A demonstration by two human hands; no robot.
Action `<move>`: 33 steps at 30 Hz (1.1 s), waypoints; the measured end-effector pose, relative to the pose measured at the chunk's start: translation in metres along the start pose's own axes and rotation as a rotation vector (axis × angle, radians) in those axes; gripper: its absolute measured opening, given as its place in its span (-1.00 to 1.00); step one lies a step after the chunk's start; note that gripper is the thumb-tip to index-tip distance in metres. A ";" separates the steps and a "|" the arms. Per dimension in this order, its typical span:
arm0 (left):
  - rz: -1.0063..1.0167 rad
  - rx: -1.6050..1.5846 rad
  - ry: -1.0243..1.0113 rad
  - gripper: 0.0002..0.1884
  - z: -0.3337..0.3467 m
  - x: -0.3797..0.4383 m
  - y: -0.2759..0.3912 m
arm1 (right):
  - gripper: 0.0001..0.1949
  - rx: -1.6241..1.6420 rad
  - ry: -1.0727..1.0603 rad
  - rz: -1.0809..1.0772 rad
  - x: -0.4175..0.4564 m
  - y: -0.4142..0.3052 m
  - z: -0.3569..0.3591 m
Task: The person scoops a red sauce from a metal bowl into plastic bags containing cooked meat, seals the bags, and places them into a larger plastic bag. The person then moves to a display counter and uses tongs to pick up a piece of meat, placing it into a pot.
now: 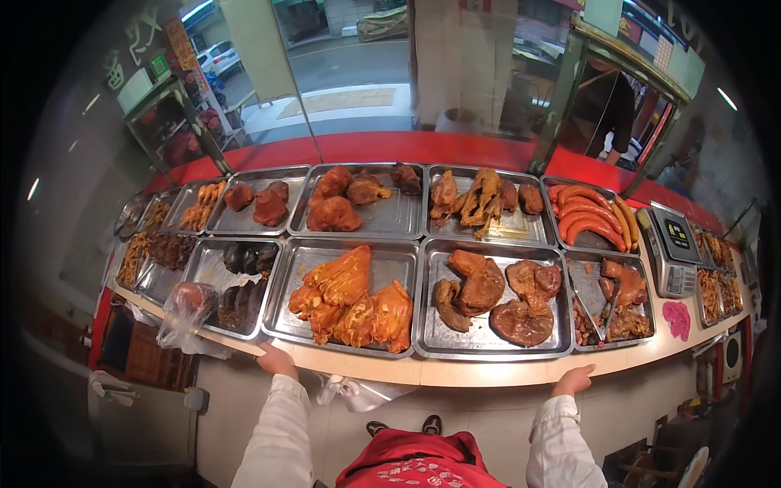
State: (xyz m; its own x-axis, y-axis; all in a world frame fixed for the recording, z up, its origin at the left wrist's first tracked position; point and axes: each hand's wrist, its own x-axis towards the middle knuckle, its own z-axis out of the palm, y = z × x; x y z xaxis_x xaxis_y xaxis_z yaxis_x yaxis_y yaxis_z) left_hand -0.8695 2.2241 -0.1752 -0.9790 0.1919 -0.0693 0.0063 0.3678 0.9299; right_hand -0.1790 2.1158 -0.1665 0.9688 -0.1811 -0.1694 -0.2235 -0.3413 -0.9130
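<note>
My left hand [277, 361] rests on the front edge of the counter [488, 371], below a metal tray of orange-brown cooked meat [351, 299]. My right hand [572, 380] lies on the same edge, below a tray with several pieces of browned meat [528, 302]. Neither hand holds a loose thing; how far the fingers curl round the edge is partly hidden. Metal tongs [604, 326] lie in the tray to the right. A clear plastic bag [189, 317] with a piece of meat in it sits at the front left, partly over a tray of dark pieces.
Behind are trays of meat and red sausages [589, 213]. A digital scale [671, 250] and a pink cloth [676, 320] lie at the right. Glass panes rise behind the red ledge [378, 146]. Plastic bags [360, 393] hang under the counter. A person [601, 110] stands beyond the glass.
</note>
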 end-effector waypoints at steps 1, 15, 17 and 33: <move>-0.005 0.012 -0.010 -0.25 -0.001 -0.001 0.002 | -0.22 0.000 0.000 -0.001 0.000 0.000 0.000; 0.014 -0.088 -0.017 -0.32 0.000 0.001 -0.002 | -0.20 -0.011 -0.008 0.015 -0.017 -0.016 -0.006; -0.005 -0.051 -0.042 -0.33 -0.007 -0.010 0.013 | -0.20 -0.025 -0.005 0.034 -0.017 -0.017 -0.007; -0.011 -0.038 -0.003 -0.41 -0.011 -0.016 0.021 | -0.24 -0.014 -0.050 0.060 0.009 -0.003 -0.006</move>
State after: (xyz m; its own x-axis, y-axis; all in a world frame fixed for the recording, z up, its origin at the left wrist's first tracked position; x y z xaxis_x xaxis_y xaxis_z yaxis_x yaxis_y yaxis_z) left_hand -0.8560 2.2191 -0.1506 -0.9783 0.1912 -0.0803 -0.0119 0.3348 0.9422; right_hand -0.1699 2.1099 -0.1631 0.9576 -0.1559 -0.2424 -0.2827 -0.3445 -0.8952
